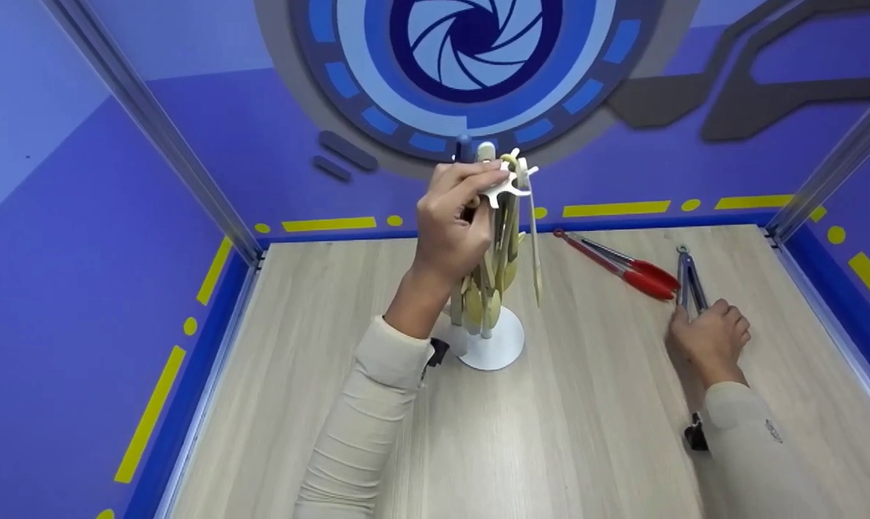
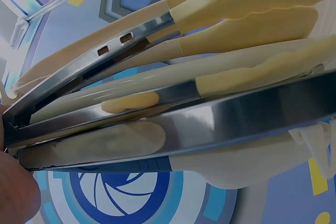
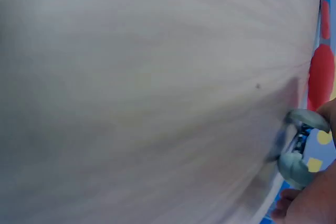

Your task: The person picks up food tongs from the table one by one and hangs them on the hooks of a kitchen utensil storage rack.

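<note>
In the head view my left hand [image 1: 455,220] is raised at the white top [image 1: 503,189] of a utensil stand, fingers curled. Its thumb and a finger show at the left edge of the left wrist view, around the hinge end of metal tongs with cream tips [image 2: 252,1]. Exactly how these tongs meet the stand's hooks is hidden. Low on the table at the right, my right hand [image 1: 712,335] grips grey tongs [image 1: 687,277] near their tips. Those rounded grey-green tips [image 3: 295,170] appear between the fingers in the right wrist view.
Red tongs [image 1: 622,268] lie on the table just left of the grey ones. Several cream utensils [image 1: 491,306] hang around the stand above its round white base [image 1: 494,353]. Blue printed walls [image 1: 334,202] enclose the wooden tabletop [image 1: 586,418].
</note>
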`<act>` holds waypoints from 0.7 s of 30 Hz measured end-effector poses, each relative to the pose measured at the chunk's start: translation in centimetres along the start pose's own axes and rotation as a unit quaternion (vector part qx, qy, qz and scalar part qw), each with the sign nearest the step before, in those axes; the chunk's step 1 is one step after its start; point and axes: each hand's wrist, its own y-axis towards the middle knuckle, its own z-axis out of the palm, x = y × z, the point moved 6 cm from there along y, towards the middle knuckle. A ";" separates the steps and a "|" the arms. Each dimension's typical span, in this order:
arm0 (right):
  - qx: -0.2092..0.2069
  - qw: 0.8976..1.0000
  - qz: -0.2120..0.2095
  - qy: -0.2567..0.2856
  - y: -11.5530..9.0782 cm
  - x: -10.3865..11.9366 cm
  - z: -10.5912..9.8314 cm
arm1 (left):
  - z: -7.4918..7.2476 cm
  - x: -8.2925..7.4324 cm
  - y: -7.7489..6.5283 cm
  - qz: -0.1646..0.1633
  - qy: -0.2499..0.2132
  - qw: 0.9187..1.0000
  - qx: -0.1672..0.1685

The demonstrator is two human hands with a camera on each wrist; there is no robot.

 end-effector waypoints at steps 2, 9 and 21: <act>0.013 1.000 -0.004 -0.004 0.1 0.0 0.4 | 0.0 0.0 0.0 -0.002 -0.001 1.000 0.000; 0.030 0.999 0.010 -0.006 0.5 0.1 1.1 | -0.1 -0.1 0.1 -0.003 -0.001 1.000 -0.002; 0.042 0.998 0.046 0.027 0.4 -0.3 1.6 | 0.0 -0.2 0.0 -0.011 -0.016 1.000 -0.001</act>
